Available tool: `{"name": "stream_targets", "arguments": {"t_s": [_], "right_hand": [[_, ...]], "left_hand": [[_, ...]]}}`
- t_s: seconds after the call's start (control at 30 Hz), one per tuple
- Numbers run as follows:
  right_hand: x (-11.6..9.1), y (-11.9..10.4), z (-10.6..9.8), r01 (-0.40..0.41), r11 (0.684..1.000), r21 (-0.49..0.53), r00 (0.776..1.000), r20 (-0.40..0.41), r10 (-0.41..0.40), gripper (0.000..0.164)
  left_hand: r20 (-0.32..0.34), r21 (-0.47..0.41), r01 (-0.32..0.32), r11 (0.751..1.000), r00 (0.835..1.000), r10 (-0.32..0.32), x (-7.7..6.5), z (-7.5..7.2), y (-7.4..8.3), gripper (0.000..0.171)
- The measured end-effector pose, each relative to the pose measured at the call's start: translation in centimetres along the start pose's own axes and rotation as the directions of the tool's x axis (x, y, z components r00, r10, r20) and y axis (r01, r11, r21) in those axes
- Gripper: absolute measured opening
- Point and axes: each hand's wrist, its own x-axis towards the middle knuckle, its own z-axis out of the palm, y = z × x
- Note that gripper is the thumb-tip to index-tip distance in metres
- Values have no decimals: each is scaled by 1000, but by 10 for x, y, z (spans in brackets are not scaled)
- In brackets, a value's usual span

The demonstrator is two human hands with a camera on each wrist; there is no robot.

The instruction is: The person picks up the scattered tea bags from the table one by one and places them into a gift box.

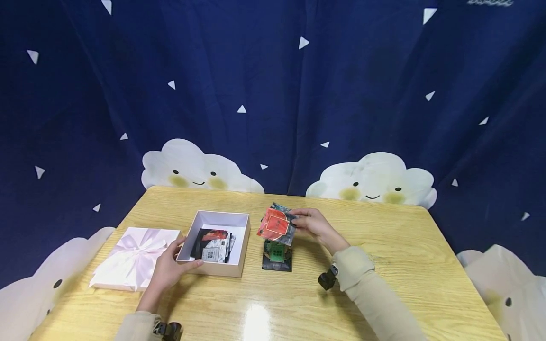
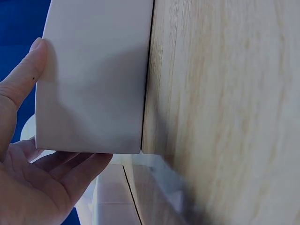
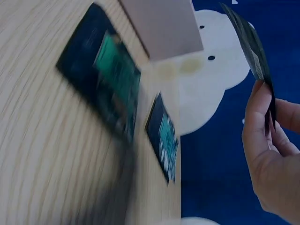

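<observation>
An open pale box (image 1: 245,246) stands left of centre, with several flat black, red and white packets (image 1: 214,254) inside. At its front left corner my left hand (image 1: 170,266) grips the box, thumb on the front wall and fingers along the left side. My right hand (image 1: 314,225) pinches a flat red and grey packet (image 1: 275,225) by its right edge, raised above the table; whether several are stacked there I cannot tell. Under it lies a black packet with a green label (image 1: 277,255). The right wrist view shows a second dark packet with a teal label (image 3: 166,140) farther back.
A white box lid with a pale pink ribbon bow (image 1: 136,258) lies left of the box, partly behind my left hand. All this is on a wooden table (image 1: 384,246). A dark blue curtain (image 1: 273,94) with white clouds hangs behind its far edge.
</observation>
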Motion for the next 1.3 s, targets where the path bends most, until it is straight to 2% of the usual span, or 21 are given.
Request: {"name": "stream_targets", "arguments": {"t_s": [0.3, 0.53, 0.77, 0.87, 0.97, 1.13, 1.3], "right_hand": [[18, -7, 50, -25, 1000, -5, 999, 46, 26, 33], [29, 6, 91, -78, 995, 61, 994, 80, 73, 32], [31, 14, 122, -88, 992, 95, 981, 184, 70, 37], [30, 15, 124, -78, 993, 93, 980, 193, 59, 38], [29, 13, 118, -42, 998, 43, 989, 142, 35, 36], [34, 13, 94, 18, 996, -90, 1000, 0, -19, 34], [46, 22, 62, 10, 979, -206, 986, -163, -44, 37]], "left_hand": [[5, -8, 4, 1000, 1000, -4, 1, 0, -1, 85], [5, -1, 5, 1000, 1000, -5, 1, 0, 0, 85], [0, 1, -9, 1000, 1000, 9, 2, 1, -1, 83], [1, -5, -20, 1000, 1000, 20, 2, 2, 0, 82], [1, -8, -15, 1000, 1000, 15, 2, 2, 0, 81], [2, -18, 4, 1000, 1000, -4, 1, 1, 0, 82], [3, -19, 3, 1000, 1000, -3, 1, 0, -1, 82]]}}
